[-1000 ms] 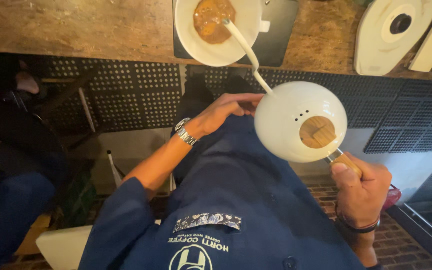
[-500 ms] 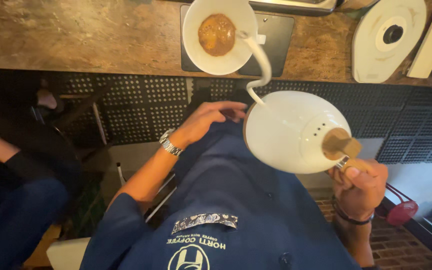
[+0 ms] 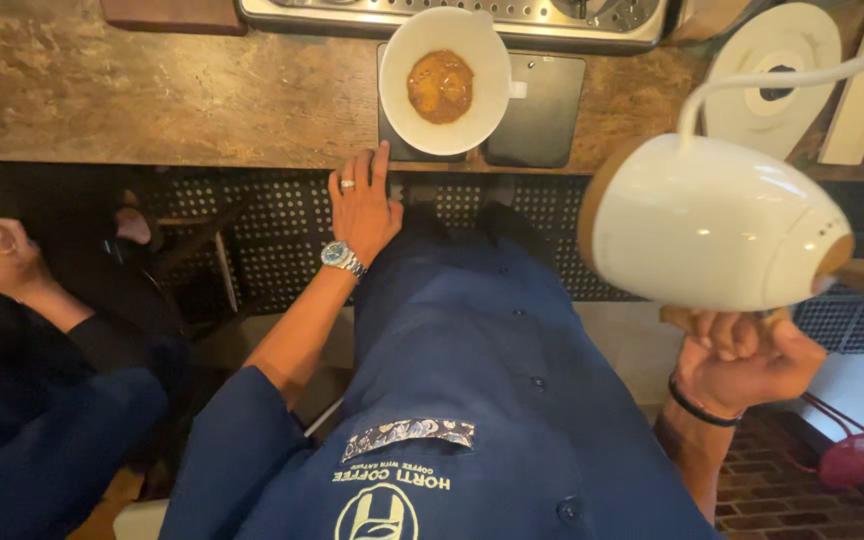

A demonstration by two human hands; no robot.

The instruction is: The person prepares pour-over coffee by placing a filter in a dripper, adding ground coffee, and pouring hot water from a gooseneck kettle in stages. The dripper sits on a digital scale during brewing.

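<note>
While earlier over the dripper (image 3: 444, 82), kettle (image 3: 717, 225) now aside.

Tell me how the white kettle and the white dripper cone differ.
The kettle is held in the air by the right hand; the dripper sits on the dark scale. The kettle is closed by a lid with a wooden knob; the dripper is open-topped, showing wet brown grounds. The kettle appears larger. Both are white.
</note>
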